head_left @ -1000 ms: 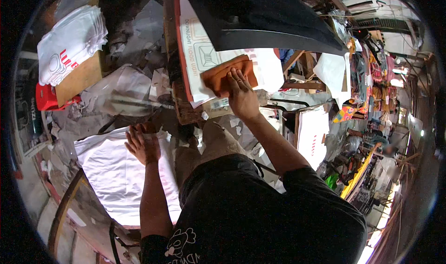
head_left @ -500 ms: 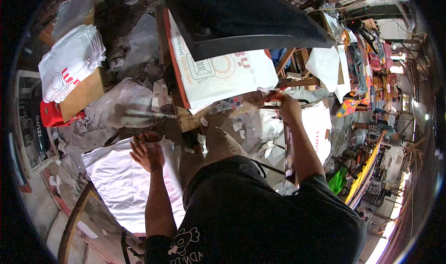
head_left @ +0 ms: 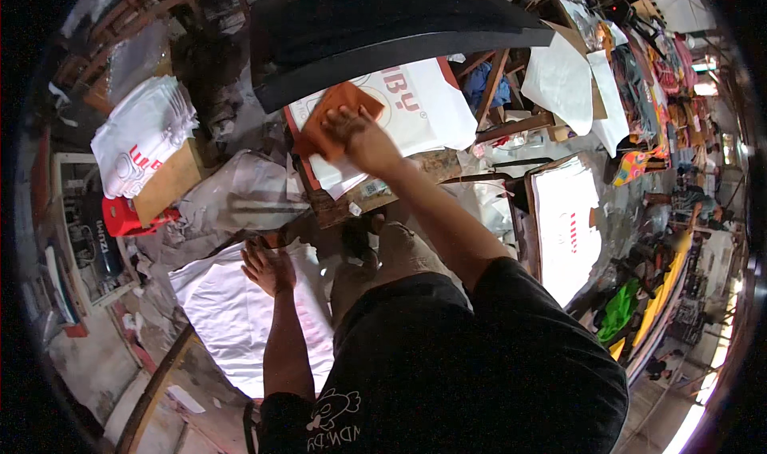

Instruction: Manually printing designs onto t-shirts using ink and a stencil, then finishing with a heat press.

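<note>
Cluttered workshop, right hand apparently pressing orange cloth

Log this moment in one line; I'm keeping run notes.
right hand pressing orange pad on printed white shirt | left hand flat on white shirt pile

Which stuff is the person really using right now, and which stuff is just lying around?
In use:
- right hand pressing the orange-brown pad
- white shirt lying under the pad, below the black press lid
- left hand resting on the flat white cloth

Lying about:
- stack of folded white shirts
- red stool
- crumpled plastic bags
- printed white board
</note>
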